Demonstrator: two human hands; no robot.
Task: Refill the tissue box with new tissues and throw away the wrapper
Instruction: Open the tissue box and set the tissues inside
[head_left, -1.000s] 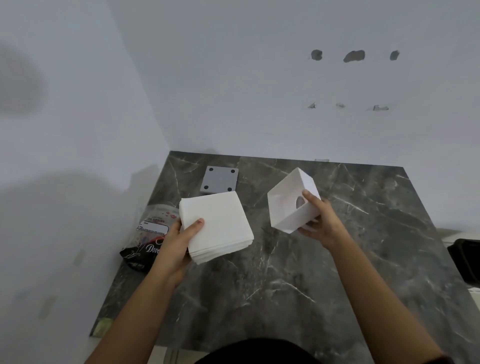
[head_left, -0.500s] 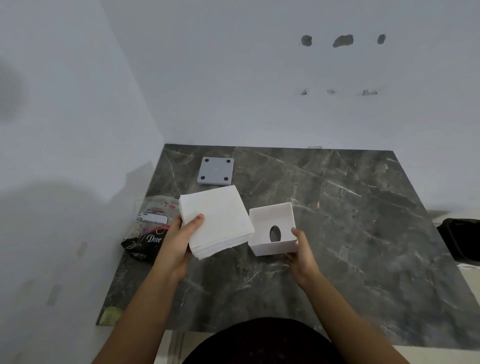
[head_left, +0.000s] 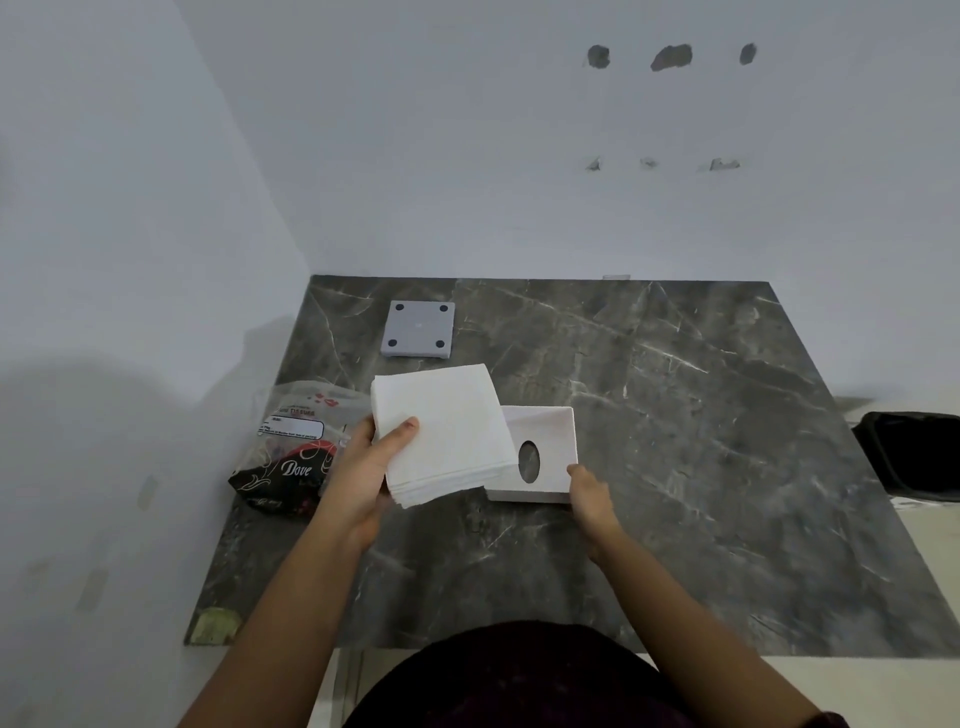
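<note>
My left hand (head_left: 371, 470) grips a thick stack of white tissues (head_left: 441, 426) from its left side, thumb on top. The stack hangs above the table and overlaps the left edge of the white tissue box (head_left: 545, 431). The box lies upside down on the dark marble table (head_left: 675, 441), its open side up and the oval slot showing inside. My right hand (head_left: 589, 491) holds the box at its front right corner. The empty black and clear Dove wrapper (head_left: 291, 452) lies on the table to the left of my left hand.
The box's grey square base plate (head_left: 418, 328) with dark round feet lies near the table's back left. White walls close off the left and the back. A black bin (head_left: 917, 452) stands beyond the table's right edge.
My right hand brought the box down from the air and set it on the table, open side up. My left hand has carried the tissue stack to the right, over the box's left edge.
</note>
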